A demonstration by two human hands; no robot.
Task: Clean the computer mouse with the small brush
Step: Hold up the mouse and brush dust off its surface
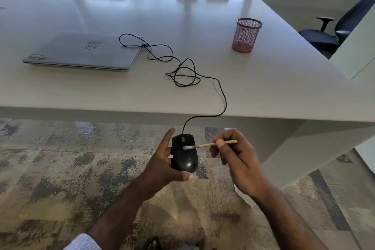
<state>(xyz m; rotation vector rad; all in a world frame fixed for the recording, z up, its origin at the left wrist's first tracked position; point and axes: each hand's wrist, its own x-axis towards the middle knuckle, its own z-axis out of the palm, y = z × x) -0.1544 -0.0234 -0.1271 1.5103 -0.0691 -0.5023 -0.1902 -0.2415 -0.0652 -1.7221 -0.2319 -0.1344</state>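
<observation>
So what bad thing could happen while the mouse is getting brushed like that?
The mouse is held in the air past the table edge by the left hand, so it might slip and drop. Its cable, looped on the table, runs to the laptop; a tug could drag it.

Computer mouse [185, 153] glossy black, cable [183, 71] black. Small brush [211, 144]: pale wooden handle, lilac-white bristles. Counter [263, 87] off-white. Laptop [83, 50] silver-grey. Mesh pen cup [246, 35] reddish-pink. Carpet [60, 168] mottled beige, grey, blue patches. Office chair [334, 32] black.
</observation>
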